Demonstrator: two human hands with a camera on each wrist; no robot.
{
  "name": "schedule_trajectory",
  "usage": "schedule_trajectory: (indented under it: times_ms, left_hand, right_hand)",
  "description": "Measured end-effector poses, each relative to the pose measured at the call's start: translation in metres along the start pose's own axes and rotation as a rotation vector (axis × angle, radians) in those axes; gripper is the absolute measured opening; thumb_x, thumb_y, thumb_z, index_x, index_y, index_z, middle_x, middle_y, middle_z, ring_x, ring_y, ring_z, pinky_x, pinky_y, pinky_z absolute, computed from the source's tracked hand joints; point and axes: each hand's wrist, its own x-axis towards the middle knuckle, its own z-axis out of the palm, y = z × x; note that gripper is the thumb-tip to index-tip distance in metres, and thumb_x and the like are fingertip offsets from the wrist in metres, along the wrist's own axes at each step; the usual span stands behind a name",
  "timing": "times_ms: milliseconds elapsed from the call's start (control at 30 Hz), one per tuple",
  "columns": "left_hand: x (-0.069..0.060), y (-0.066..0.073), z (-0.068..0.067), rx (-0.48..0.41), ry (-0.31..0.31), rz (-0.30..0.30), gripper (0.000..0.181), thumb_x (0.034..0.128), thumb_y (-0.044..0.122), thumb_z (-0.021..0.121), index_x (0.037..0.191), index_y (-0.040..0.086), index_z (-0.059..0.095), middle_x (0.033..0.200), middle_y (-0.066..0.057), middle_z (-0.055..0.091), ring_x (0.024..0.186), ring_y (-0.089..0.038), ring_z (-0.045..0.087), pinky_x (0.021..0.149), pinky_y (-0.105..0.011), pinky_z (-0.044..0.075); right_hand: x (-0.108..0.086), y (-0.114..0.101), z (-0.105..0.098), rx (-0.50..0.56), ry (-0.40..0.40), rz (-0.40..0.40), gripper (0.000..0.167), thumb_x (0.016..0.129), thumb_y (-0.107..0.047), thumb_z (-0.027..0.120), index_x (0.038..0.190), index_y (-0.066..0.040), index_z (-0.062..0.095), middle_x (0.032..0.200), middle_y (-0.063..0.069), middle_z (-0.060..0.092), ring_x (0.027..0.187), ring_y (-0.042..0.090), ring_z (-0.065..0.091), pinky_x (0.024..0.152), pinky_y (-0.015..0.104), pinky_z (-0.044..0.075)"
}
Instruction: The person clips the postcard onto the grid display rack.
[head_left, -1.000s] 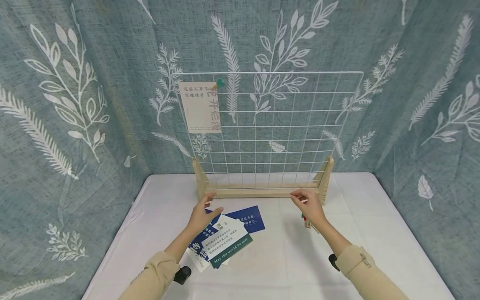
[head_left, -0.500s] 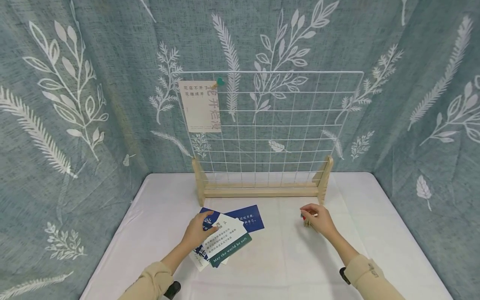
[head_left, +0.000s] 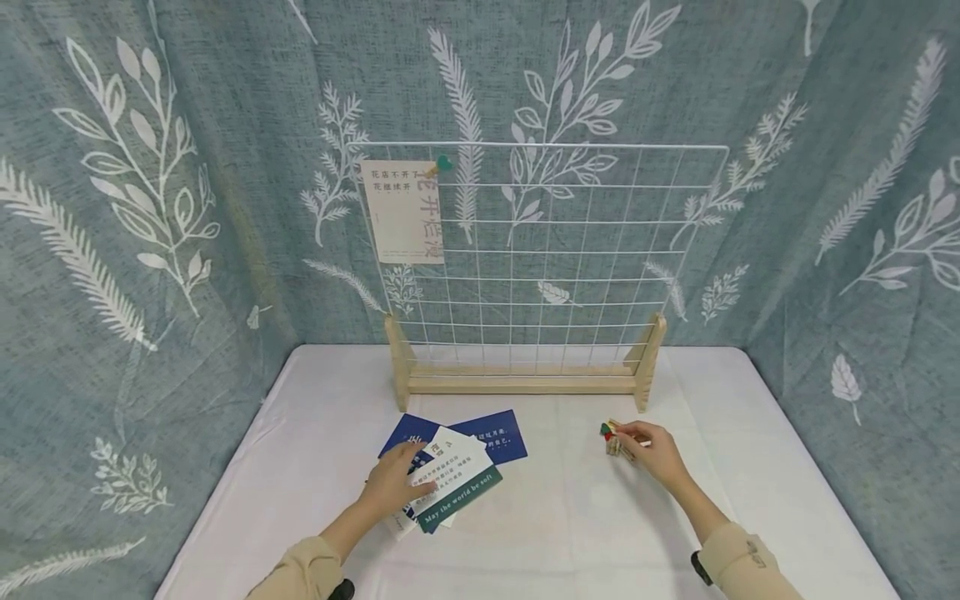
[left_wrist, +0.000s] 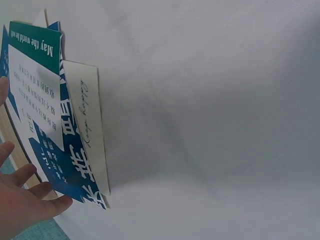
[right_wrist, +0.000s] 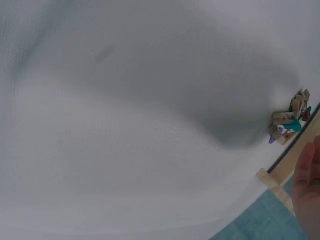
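In the head view my left hand (head_left: 392,485) lies over the left part of a loose pile of cards, its fingers spread and its thumb on a white card with a green band (head_left: 459,500). The left wrist view shows the spread fingers of the left hand (left_wrist: 25,200) along the edge of a blue card (left_wrist: 60,167). My right hand (head_left: 654,452) has thumb and forefinger together at a small heap of wooden clips (head_left: 613,447) with coloured decorations; whether they pinch one is unclear. The right wrist view cuts off the fingertips, beyond the clips (right_wrist: 284,131).
A white wire grid (head_left: 570,250) on a wooden stand (head_left: 525,385) rises behind both hands. A cream card (head_left: 401,221) hangs at its upper left under a green-topped clip (head_left: 442,164). Patterned curtains (head_left: 247,250) surround the white table (head_left: 555,517).
My left hand has come down and nearer onto the cards. The right hand has moved down and right from the stand to the clips.
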Motion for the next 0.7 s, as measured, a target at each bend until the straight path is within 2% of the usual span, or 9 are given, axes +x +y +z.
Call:
schedule_trajectory:
  times_ms: [133,233,333,533,700]
  left_hand:
    - [-0.001,0.0,0.001,0.024,-0.047,0.014,0.075,0.077,0.036,0.076,0.136,0.0,0.045,0.14,-0.03,0.04,0.13,-0.049,0.036,0.101,-0.066,0.033]
    - [-0.002,0.0,0.0,0.038,-0.086,0.029,0.081,0.0758,0.043,0.075,0.137,0.0,0.043,0.142,-0.033,0.035,0.13,-0.056,0.03,0.098,-0.074,0.028]
    - [-0.003,-0.001,0.0,0.037,-0.108,0.02,0.086,0.0743,0.047,0.075,0.138,0.0,0.041,0.144,-0.035,0.029,0.131,-0.059,0.026,0.098,-0.077,0.024]
    - [-0.002,-0.001,0.001,0.037,-0.121,-0.003,0.096,0.0698,0.051,0.077,0.141,0.0,0.037,0.147,-0.035,0.025,0.133,-0.06,0.02,0.098,-0.078,0.019]
    - [-0.004,-0.002,0.004,0.062,-0.129,-0.018,0.105,0.0638,0.05,0.082,0.142,-0.002,0.034,0.147,-0.035,0.024,0.133,-0.06,0.018,0.097,-0.08,0.017]
  right_hand:
    - [-0.003,0.004,-0.008,-0.018,0.008,-0.015,0.011,0.087,-0.004,0.063,0.093,0.004,0.069,0.094,0.02,0.07,0.077,0.015,0.062,0.066,0.022,0.05]
    - [-0.006,0.007,-0.014,-0.036,0.02,-0.056,0.01,0.085,-0.001,0.064,0.091,0.005,0.068,0.091,0.019,0.07,0.074,0.009,0.061,0.065,0.022,0.051]
    - [-0.008,0.01,-0.018,-0.045,0.026,-0.078,0.009,0.085,0.0,0.064,0.091,0.005,0.068,0.089,0.018,0.07,0.073,0.003,0.059,0.066,0.022,0.052]
    - [-0.013,0.011,-0.027,-0.044,0.048,-0.018,0.013,0.087,-0.003,0.062,0.096,0.003,0.069,0.091,0.017,0.069,0.075,-0.002,0.056,0.064,0.02,0.05]
    - [-0.017,0.012,-0.034,-0.037,0.081,-0.011,0.013,0.087,-0.004,0.063,0.096,0.004,0.069,0.09,0.018,0.069,0.075,-0.008,0.052,0.063,0.02,0.049]
